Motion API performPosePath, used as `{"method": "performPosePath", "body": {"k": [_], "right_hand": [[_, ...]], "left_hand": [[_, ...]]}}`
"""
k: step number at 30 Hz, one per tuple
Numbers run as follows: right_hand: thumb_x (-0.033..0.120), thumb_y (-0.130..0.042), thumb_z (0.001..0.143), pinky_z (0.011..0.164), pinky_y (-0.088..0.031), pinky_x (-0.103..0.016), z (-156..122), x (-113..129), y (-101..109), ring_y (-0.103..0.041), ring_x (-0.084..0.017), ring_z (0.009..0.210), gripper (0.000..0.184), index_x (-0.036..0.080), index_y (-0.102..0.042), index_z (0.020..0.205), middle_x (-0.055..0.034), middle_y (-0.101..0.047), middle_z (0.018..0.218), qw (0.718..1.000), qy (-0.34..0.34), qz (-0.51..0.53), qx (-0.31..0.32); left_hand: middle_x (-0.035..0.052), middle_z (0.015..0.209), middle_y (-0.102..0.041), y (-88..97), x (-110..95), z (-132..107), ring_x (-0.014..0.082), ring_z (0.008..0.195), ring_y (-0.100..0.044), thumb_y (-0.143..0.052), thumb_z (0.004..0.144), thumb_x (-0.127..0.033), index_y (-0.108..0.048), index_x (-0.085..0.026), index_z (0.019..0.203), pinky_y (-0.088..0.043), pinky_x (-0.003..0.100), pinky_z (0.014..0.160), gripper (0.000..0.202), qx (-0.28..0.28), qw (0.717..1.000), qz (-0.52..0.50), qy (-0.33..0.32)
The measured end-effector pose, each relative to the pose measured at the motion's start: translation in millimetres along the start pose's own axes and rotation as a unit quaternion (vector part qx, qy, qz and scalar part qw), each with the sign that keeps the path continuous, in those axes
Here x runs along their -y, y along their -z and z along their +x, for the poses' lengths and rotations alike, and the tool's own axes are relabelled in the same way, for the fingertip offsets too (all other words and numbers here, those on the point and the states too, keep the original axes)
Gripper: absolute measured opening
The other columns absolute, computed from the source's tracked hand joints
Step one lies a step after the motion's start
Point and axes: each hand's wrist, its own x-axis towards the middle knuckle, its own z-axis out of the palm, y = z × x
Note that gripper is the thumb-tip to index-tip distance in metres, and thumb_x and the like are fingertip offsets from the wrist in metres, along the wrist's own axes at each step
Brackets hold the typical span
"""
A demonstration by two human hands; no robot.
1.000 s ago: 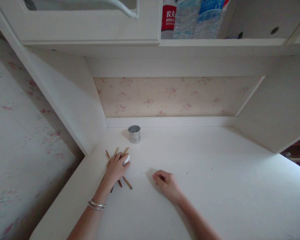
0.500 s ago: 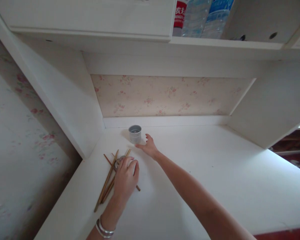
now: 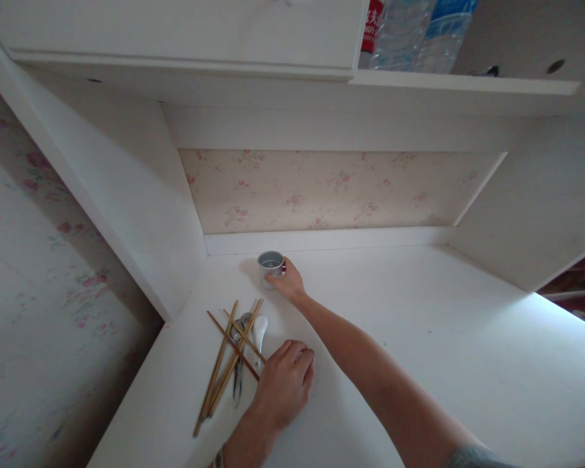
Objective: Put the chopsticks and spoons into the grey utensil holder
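A small grey metal cup (image 3: 270, 263) with holes in its bottom stands near the back left corner of the white desk (image 3: 419, 338). My right hand (image 3: 286, 281) reaches across and is wrapped round the cup's near side. Several wooden chopsticks (image 3: 224, 364) lie crossed on the desk at the left, with a metal spoon (image 3: 238, 370) and a white ceramic spoon (image 3: 260, 328) among them. My left hand (image 3: 285, 383) rests on the desk just right of the chopsticks, fingers curled loosely, holding nothing.
A white side panel (image 3: 136, 214) walls the desk on the left and another on the right. Floral wallpaper (image 3: 331, 192) backs it. Water bottles (image 3: 409, 32) stand on the shelf above.
My right hand has reached the cup and closed on it. My left hand has lifted off the chopsticks and spoons and drawn back to the right, uncovering them.
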Motion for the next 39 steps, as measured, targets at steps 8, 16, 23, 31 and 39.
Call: {"method": "performPosePath", "body": {"k": [8,16,23,31,39], "right_hand": [[0.04,-0.076,0.068,0.081,-0.052,-0.034,-45.1,0.3,59.0,-0.06,-0.022,0.102,0.064,0.024,-0.053,0.125,-0.0083,-0.062,0.121,0.998,0.023,0.061,-0.025],[0.04,-0.076,0.069,0.092,-0.052,-0.042,-133.0,-20.2,130.5,-0.058,-0.026,0.112,0.065,0.023,-0.052,0.128,-0.0105,-0.06,0.124,0.986,-0.008,0.15,-0.074],[0.039,-0.078,0.07,0.093,-0.051,-0.045,-175.7,-44.1,153.2,-0.056,-0.028,0.115,0.062,0.025,-0.053,0.126,-0.0097,-0.057,0.128,0.987,0.003,0.129,-0.091],[0.035,-0.078,0.07,0.092,-0.051,-0.044,-184.8,-55.5,149.2,-0.057,-0.029,0.115,0.063,0.028,-0.052,0.128,-0.0091,-0.056,0.127,0.99,0.033,0.117,-0.071],[0.04,-0.079,0.068,0.089,-0.053,-0.045,-186.5,-60.9,150.4,-0.063,-0.028,0.104,0.073,0.028,-0.046,0.132,-0.011,-0.054,0.131,0.991,-0.014,0.124,-0.051]], "left_hand": [[0.0056,0.078,-0.064,4.8,-0.4,1.4,0.0206,0.08,-0.059,-0.044,0.091,-0.015,-0.062,-0.022,0.086,-0.047,0.036,0.075,0.02,-0.005,0.999,0.026,0.025],[0.0043,0.077,-0.065,6.2,1.7,2.7,0.0195,0.08,-0.06,-0.043,0.092,-0.018,-0.063,-0.021,0.084,-0.045,0.032,0.074,0.022,0.001,0.998,0.043,0.046],[0.0035,0.082,-0.068,8.3,5.3,4.5,0.0183,0.083,-0.063,-0.042,0.094,-0.02,-0.066,-0.02,0.09,-0.047,0.031,0.078,0.024,-0.016,0.996,0.048,0.069],[0.0042,0.087,-0.071,34.1,37.2,0.1,0.0182,0.079,-0.066,-0.042,0.094,-0.034,-0.064,-0.022,0.096,-0.046,0.028,0.072,0.025,-0.117,0.955,0.121,0.243],[0.0085,0.081,-0.072,58.9,52.0,1.1,0.0254,0.077,-0.068,-0.034,0.091,-0.053,-0.063,-0.021,0.077,-0.043,0.03,0.061,0.045,0.034,0.898,0.203,0.389]]}}
